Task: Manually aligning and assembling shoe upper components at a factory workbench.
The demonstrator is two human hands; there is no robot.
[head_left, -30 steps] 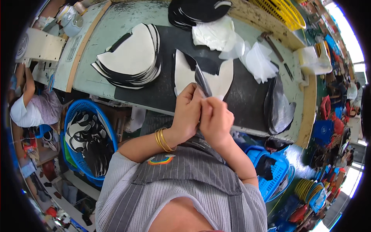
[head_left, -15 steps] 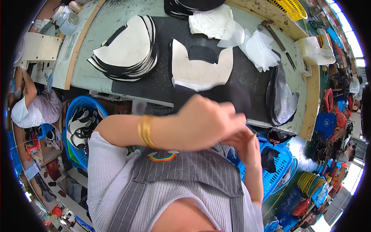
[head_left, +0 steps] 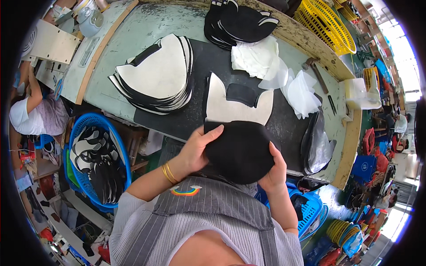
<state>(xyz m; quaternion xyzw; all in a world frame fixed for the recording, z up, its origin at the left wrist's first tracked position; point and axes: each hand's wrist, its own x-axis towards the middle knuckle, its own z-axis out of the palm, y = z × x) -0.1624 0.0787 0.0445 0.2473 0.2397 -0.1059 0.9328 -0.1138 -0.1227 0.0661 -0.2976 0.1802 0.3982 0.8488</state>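
Observation:
My left hand (head_left: pixel 196 150) grips the left edge of a rounded black fabric piece (head_left: pixel 239 153), thumb on top and fingers underneath. On its right edge my right hand (head_left: pixel 275 172) is closed, the thumb against the rim. The piece is held over the bench's near edge and hides the lower part of a white, black-edged cut piece (head_left: pixel 239 110) with a notch. That cut piece lies on a dark mat (head_left: pixel 155 122). Left of it is a stack of similar white and black pieces (head_left: pixel 153 73).
Farther back lie black pieces (head_left: pixel 239 24), a crumpled white cloth (head_left: pixel 255 57) and thin translucent sheets (head_left: pixel 301 93). A hammer (head_left: pixel 318 75) and dark glossy pieces (head_left: pixel 317 142) are on the right. Blue baskets (head_left: pixel 128 170) stand beside me; a co-worker (head_left: pixel 37 113) is at left.
My hands, formerly crossed and blurred before my chest, have parted and now hold the black fabric piece from both sides. The view has shifted, so the bench appears lower.

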